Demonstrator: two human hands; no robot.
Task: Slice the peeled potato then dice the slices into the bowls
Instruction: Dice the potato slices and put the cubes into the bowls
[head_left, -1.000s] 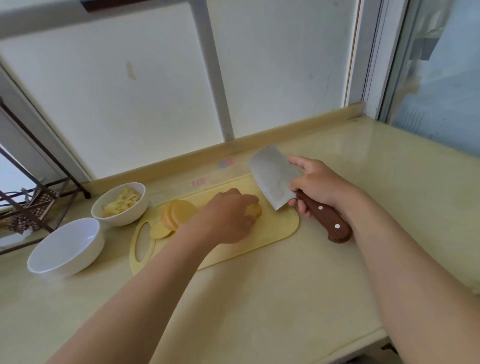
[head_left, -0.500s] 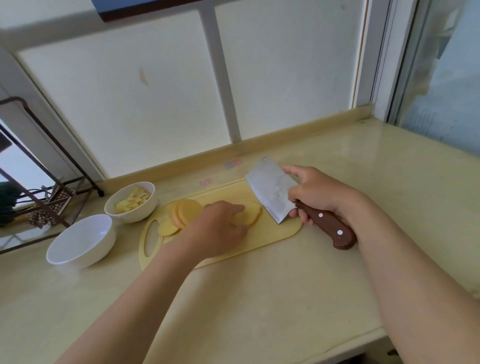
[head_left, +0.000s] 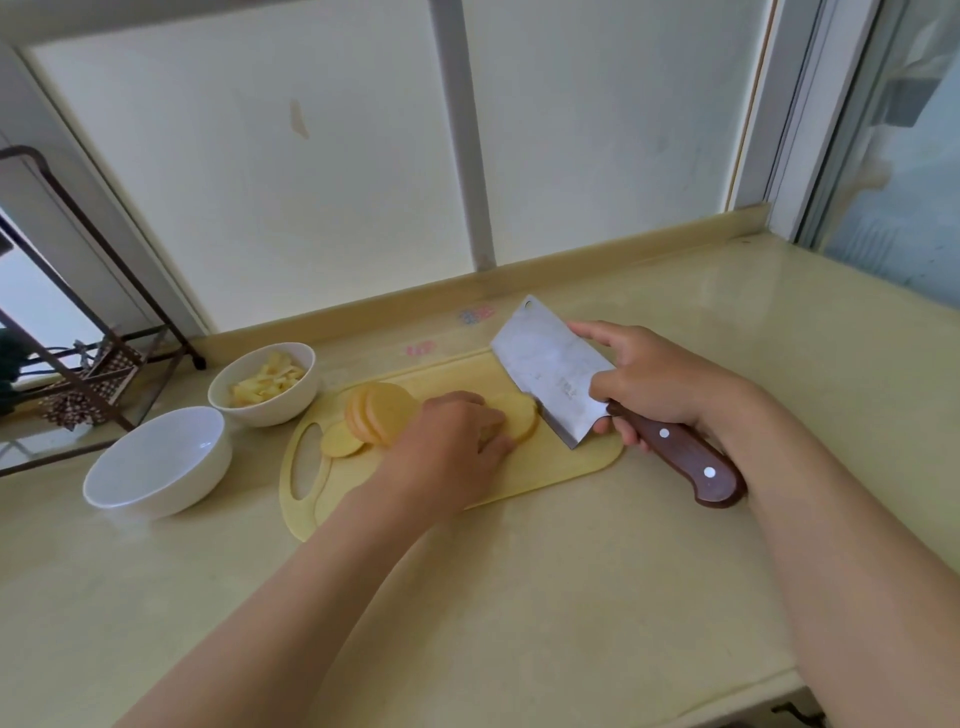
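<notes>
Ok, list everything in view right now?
Cutting board: one, yellow, on counter.
Leaning potato slices: several, pale yellow, board's left.
Small slice: one, pale yellow, beside leaning slices.
Flat potato slices: count unclear, pale yellow, under left hand.
Cleaver: one, steel with brown handle, right of flat slices.
Bowl of diced potato: one, white, left of board.
Empty bowl: one, white, nearer left.
Metal rack: one, dark, far left.
Left hand: one, fingers holding flat slices.
Right hand: one, gripping cleaver handle.

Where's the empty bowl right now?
Head view, far left: the empty bowl sits in front of the bowl of potato pieces, left of the cutting board.
</notes>
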